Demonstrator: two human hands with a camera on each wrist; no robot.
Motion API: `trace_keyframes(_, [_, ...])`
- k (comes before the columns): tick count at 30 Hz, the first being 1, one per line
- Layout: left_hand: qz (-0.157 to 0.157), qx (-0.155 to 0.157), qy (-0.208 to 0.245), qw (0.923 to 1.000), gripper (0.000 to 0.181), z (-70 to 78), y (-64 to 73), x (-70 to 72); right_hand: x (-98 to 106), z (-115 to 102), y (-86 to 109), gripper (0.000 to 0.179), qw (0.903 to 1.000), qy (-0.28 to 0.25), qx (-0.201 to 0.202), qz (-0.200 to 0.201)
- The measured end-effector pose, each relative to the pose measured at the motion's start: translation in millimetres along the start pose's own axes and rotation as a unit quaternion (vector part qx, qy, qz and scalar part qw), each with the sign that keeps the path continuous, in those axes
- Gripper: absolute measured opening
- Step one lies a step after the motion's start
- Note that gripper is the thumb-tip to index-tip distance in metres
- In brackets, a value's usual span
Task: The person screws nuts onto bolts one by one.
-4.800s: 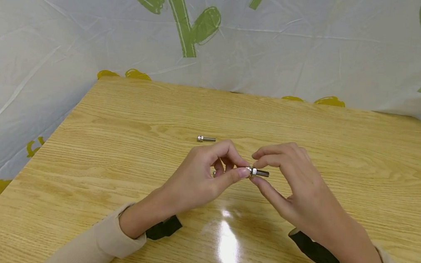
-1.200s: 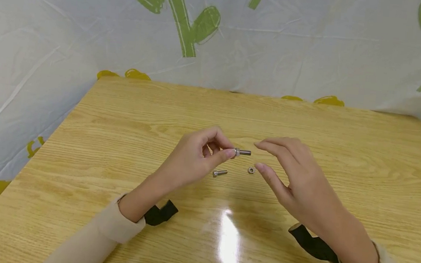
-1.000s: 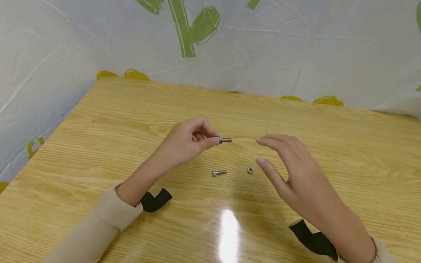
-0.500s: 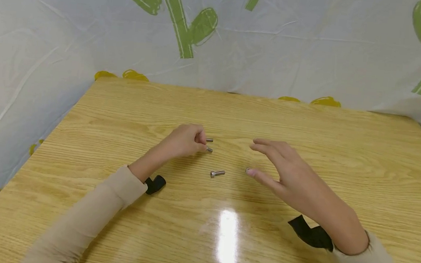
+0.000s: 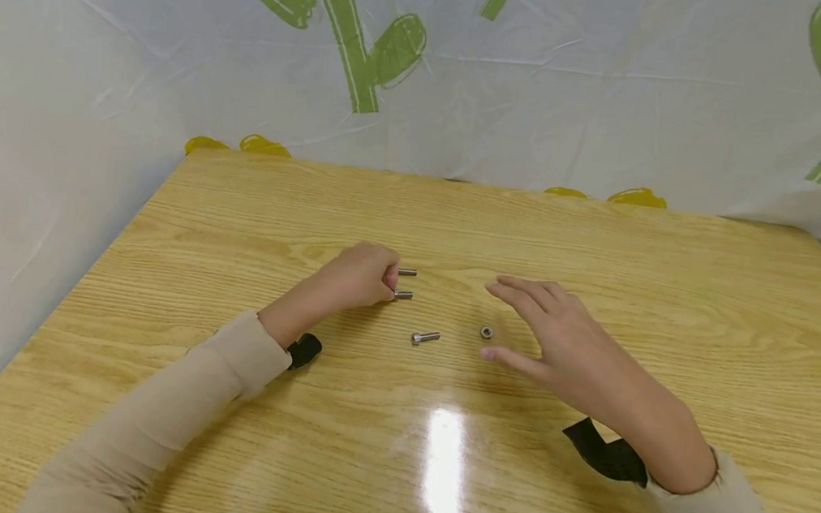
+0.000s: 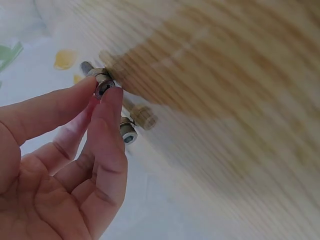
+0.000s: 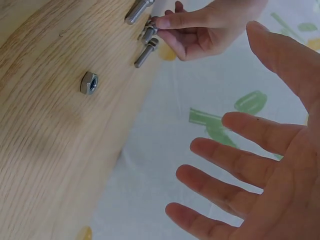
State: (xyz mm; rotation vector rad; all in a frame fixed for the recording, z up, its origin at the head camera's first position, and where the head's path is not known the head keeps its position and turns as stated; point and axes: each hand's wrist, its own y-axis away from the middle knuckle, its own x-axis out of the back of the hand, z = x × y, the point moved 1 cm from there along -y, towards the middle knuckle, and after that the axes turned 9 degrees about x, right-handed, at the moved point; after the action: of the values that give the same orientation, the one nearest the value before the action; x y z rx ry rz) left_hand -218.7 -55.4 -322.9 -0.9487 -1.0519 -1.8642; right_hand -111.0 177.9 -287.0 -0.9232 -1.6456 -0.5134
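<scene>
Grip of the left hand [image 5: 359,275]: pinching; thumb and finger are closed on a held bolt [image 5: 403,295] near its head. Clock directions are for the head view, centred on the loose bolt [image 5: 425,338], with 12 toward the far edge of the wooden table [image 5: 602,241].
Left sleeve [image 5: 169,415]: beige, reaching in from 8 o'clock to the wrist.
Left black band [image 5: 305,352]: at 9 o'clock, showing beside the wrist.
Left hand: at 10 o'clock, palm side hidden in the head view.
Held bolt: at 11 o'clock, silver, threaded end toward 3 o'clock; a nut or ring sits by its socket head. Whether it touches the table, I cannot tell.
Rear bolt [image 5: 407,272]: also at 11 o'clock, farther out, just beside the held bolt and roughly parallel; its head is behind the left hand in the head view.
Loose bolt: lying on the table, socket head toward 9 o'clock, threaded end between 2 and 3.
Glare [image 5: 443,471]: a white streak on the tabletop, between 5 and 6 o'clock.
Hex nut [image 5: 486,332]: at 3 o'clock, flat on the table, near the right thumb.
Right hand [image 5: 571,344]: at 3 o'clock, past the nut; fingers extended, thumb spread apart.
Right black band [image 5: 607,455]: at 4 o'clock, by the wrist.
Right sleeve [image 5: 725,512]: beige, at 4 o'clock, farther out.
Backdrop [image 5: 541,105]: pale sheet at 12 o'clock, printed with green stems and yellow shapes.
</scene>
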Motion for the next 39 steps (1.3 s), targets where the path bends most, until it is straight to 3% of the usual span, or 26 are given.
trace_keyframes(4, [-0.007,0.004,-0.011,0.9999,0.011,3.1,2.0,1.6,-1,0,-0.3,0.067,0.9998,0.019,0.008,0.001])
trace_keyframes(8, [0.006,0.001,-0.020,0.9998,0.011,7.3,8.0,4.6,-1,1,-0.1,0.067,0.9998,0.021,0.004,-0.004])
trace_keyframes(11, [0.013,-0.020,-0.026,0.9994,0.013,14.1,16.1,6.1,0,2,-0.1,0.067,0.9996,0.027,0.006,-0.003])
trace_keyframes(15, [-0.006,-0.060,-0.032,0.9977,0.016,25.6,28.0,1.9,0,2,0.2,0.067,0.9993,0.036,0.010,-0.001])
trace_keyframes(21, [-0.029,-0.084,-0.060,0.9942,0.022,37.1,40.0,-11.0,-1,2,0.1,0.067,0.9993,0.035,0.014,0.004])
trace_keyframes(29, [-0.021,-0.084,-0.096,0.9916,0.018,39.4,41.7,-23.2,-1,3,1.0,0.066,0.9992,0.036,0.016,0.003])
trace_keyframes(39, [-0.007,-0.107,-0.090,0.9902,0.024,37.7,36.8,-29.7,-2,2,3.2,0.064,0.9992,0.034,0.022,0.007])
